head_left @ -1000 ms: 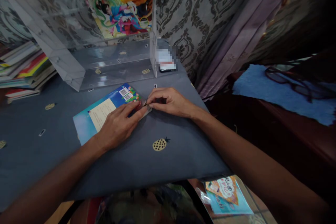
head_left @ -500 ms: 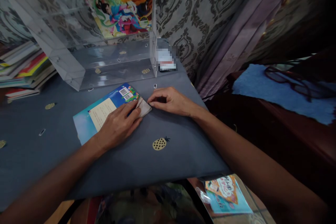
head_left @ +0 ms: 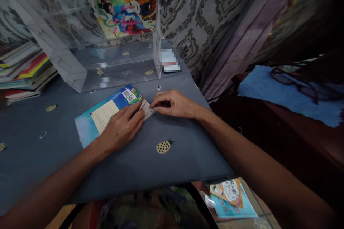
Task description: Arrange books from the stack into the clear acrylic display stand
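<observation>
A thin book (head_left: 96,112) with a blue cover, a cream text panel and a barcode lies slanted on the table. My left hand (head_left: 122,123) rests flat across its right half, fingers stretched out and pressing on it. Pale, whitish paper (head_left: 147,110) shows at the book's right end, just past my left fingertips. At that corner my right hand (head_left: 174,104) is closed in a pinch, thumb and forefinger together on the paper's edge. How much of the paper lies between the fingertips is hidden.
Behind the book stands a clear acrylic rack (head_left: 120,75) holding a colourful picture book (head_left: 129,10). A stack of books (head_left: 27,71) is at the left. Glasses (head_left: 301,82) lie on a blue cloth (head_left: 263,86) at the right. More books (head_left: 233,204) are below the table (head_left: 120,171).
My right fingertips have shifted slightly down and left along the paper at the book's corner. My left hand and the book have barely moved.
</observation>
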Tool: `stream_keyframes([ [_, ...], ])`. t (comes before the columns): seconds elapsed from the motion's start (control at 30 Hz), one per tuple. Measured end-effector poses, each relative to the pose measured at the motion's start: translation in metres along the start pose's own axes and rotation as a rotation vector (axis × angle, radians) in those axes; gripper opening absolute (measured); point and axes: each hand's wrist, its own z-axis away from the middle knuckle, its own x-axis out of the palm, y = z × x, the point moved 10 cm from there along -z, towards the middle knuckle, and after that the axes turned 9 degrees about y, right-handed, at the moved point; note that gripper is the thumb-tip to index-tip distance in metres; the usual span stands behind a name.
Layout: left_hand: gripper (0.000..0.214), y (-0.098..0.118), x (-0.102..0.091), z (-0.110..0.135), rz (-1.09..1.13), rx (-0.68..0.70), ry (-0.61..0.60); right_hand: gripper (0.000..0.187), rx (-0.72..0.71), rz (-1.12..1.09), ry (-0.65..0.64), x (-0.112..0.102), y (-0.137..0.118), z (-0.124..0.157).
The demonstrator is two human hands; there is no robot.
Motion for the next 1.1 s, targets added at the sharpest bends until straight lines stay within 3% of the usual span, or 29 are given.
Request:
stream_keyframes([
  [0.83, 0.023, -0.004, 0.002, 0.003, 0.012, -0.033, 0.002, 0.015, -0.08, -0.025, 0.064, -0.003, -0.005, 0.0],
  [1.1, 0.034, 0.0, 0.003, 0.005, 0.002, 0.031, -0.011, 0.013, -0.096, -0.093, 0.107, -0.007, -0.011, -0.001],
])
